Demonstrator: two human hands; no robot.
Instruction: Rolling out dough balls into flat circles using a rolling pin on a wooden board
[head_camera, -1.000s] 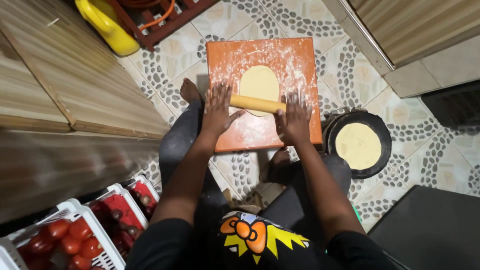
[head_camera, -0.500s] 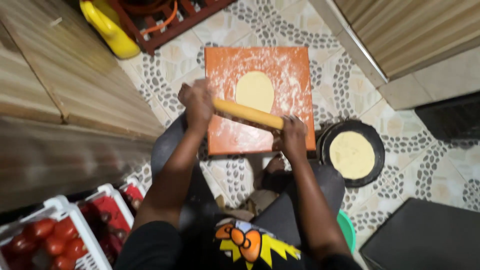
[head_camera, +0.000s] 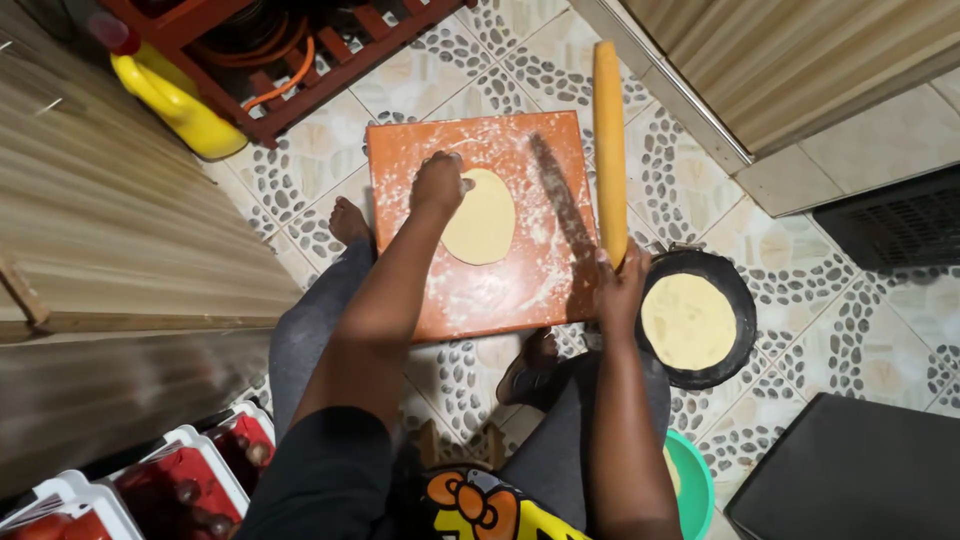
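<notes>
On the floured orange board (head_camera: 500, 290), her left hand (head_camera: 438, 185) rests fingers-down at the oval dough's (head_camera: 481, 216) nine o'clock edge. Her right hand (head_camera: 620, 290) clenches the rolling pin (head_camera: 609, 150) by its lower end, long axis pointing twelve o'clock, beside the black pan (head_camera: 735, 300).

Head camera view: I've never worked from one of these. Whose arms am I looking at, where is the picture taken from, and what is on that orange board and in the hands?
There is no machine here: these are a person's own two bare arms. The single camera sits on that person's head and looks straight down, so you see their knees and a patterned tile floor. On the floor lies a floured orange board with an oval of flat dough on it. The left hand rests at the dough's edge. The right hand grips one end of a yellow rolling pin, lifted off the board. Beside the board sits a black pan holding a round flatbread.
</notes>
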